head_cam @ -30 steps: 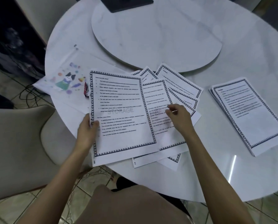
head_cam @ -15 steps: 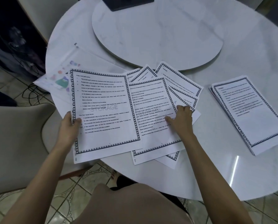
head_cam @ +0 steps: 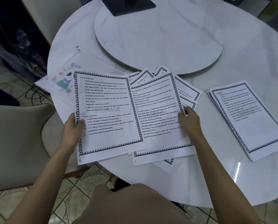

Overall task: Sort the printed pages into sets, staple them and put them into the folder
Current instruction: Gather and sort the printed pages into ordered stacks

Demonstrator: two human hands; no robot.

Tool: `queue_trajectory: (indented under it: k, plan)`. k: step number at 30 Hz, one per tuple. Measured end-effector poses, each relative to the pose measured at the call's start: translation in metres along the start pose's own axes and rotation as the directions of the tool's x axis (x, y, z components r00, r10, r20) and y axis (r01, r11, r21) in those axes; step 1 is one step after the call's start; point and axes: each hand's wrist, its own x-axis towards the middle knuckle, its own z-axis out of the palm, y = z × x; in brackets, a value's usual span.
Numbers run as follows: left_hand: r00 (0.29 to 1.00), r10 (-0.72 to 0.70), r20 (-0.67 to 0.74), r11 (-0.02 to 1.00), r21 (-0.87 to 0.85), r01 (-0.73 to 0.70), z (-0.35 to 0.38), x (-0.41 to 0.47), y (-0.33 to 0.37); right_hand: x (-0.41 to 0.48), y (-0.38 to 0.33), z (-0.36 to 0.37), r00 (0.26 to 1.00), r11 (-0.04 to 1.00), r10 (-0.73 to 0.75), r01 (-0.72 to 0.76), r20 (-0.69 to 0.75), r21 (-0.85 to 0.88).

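Over the folder (head_cam: 61, 81), overlapping pages (head_cam: 106, 110)

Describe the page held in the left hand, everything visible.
The page is a white portrait sheet, slightly tilted, with a dark patterned border, black numbered and bulleted text and a grey STORAGE watermark. The left hand pinches its left edge, thumb on top. Its right edge overlaps the fanned pages, and its top left corner covers part of the clear cartoon-print folder. Its bottom overhangs the edge of the table.
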Motion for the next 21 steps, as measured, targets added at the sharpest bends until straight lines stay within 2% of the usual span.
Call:
queue_trajectory:
  k: [8, 13, 19, 21]
  plan:
    - [0.999, -0.012, 0.031, 0.996, -0.088, 0.015, 0.022, -0.006, 0.013, 0.003, 0.014, -0.023, 0.999, 0.966, 0.015, -0.026, 0.044, 0.259]
    - [0.99, -0.047, 0.13, 0.992, -0.114, 0.062, 0.036, -0.01, 0.017, 0.0, 0.014, -0.025, 0.988, 0.885, 0.086, -0.134, 0.126, 0.446]
    - [0.974, -0.031, 0.222, 0.991, -0.119, 0.059, 0.066, -0.024, 0.026, -0.007, 0.018, -0.017, 0.969, 0.799, 0.103, -0.215, 0.225, 0.561]
    - [0.971, -0.023, 0.236, 0.994, -0.102, 0.048, 0.076, -0.028, 0.03, -0.011, 0.016, -0.012, 0.964, 0.801, 0.095, -0.223, 0.249, 0.556]
